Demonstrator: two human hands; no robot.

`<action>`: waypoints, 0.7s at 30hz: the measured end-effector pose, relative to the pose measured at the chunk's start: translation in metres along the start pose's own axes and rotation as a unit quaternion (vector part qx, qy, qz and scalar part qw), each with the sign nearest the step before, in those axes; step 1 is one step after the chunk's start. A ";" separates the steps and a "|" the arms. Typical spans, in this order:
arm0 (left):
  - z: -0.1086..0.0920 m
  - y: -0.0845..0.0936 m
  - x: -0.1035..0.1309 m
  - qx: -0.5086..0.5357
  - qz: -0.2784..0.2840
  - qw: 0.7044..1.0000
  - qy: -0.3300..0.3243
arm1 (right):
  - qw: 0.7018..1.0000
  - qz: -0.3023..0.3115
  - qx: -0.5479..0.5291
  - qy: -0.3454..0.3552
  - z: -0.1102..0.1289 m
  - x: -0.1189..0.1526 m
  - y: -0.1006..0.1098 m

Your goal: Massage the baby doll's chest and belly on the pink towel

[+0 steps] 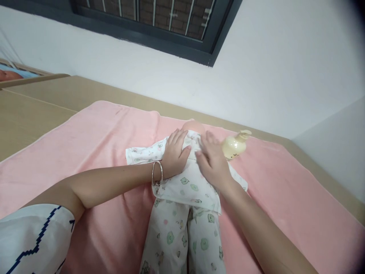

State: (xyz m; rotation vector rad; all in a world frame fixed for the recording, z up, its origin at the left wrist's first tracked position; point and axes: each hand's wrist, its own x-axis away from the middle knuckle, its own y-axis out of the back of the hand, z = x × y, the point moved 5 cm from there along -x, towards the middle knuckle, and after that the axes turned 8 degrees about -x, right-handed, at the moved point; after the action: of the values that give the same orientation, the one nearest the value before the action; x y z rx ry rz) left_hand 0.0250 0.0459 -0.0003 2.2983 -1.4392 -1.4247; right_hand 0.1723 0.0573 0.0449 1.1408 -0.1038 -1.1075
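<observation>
A small white top with green and pink prints lies with its sleeves spread on a pink cloth. Matching trousers extend below its hem. My left hand, with silver bangles at the wrist, rests flat on the upper left of the top. On the upper right of the top is my right hand, its fingers apart and slightly blurred. Neither hand holds anything. A rounded skin-toned shape shows just beyond the collar, mostly hidden. Right of my right hand stands a pale yellow pump bottle.
The pink cloth covers a wooden surface against a white wall. A dark-framed window with bars is above. At the far left edge, a reddish-brown thing lies on something blue.
</observation>
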 end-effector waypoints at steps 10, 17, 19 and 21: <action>-0.001 0.004 -0.001 0.034 -0.003 0.999 0.017 | 0.998 0.052 0.009 -0.018 0.001 0.002 -0.008; 0.002 0.003 0.000 0.048 0.012 0.998 0.026 | 0.990 0.135 0.043 -0.012 0.002 0.002 -0.009; 0.004 0.002 0.001 0.051 0.014 0.998 0.027 | 0.985 0.173 0.023 -0.001 0.005 0.002 -0.005; 0.005 0.002 0.001 0.052 0.018 0.998 0.023 | 0.990 0.142 -0.014 -0.011 0.006 -0.001 0.008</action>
State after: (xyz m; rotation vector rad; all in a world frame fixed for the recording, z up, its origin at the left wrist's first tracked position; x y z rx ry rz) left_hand 0.0198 0.0461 -0.0031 2.3363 -1.5683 -1.3080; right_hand 0.1733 0.0542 0.0539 1.0514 -0.2586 -0.8645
